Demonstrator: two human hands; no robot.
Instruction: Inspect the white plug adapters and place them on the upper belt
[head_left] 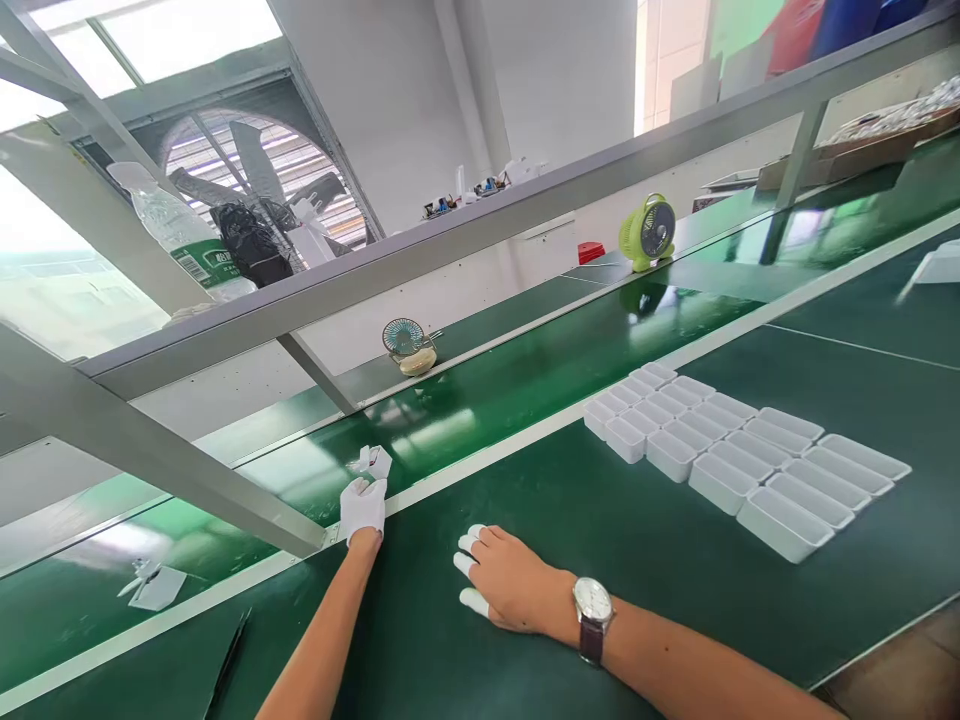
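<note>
Flat on the bench mat [637, 520] the bare right hand [510, 585] is rested, nothing grasped, while a small, seemingly light and stiff white part [375, 461] is pinched at its near edge by the gloved left hand [363, 507], where it is probably best held.

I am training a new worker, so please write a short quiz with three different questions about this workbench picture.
1. True or false: the left hand wears a white glove.
2. What is on the right hand's wrist? A) watch B) bracelet C) tape
3. Fill in: the white trays lie on the ____ mat.

Key: 1 true. 2 A, the watch. 3 green.
</note>
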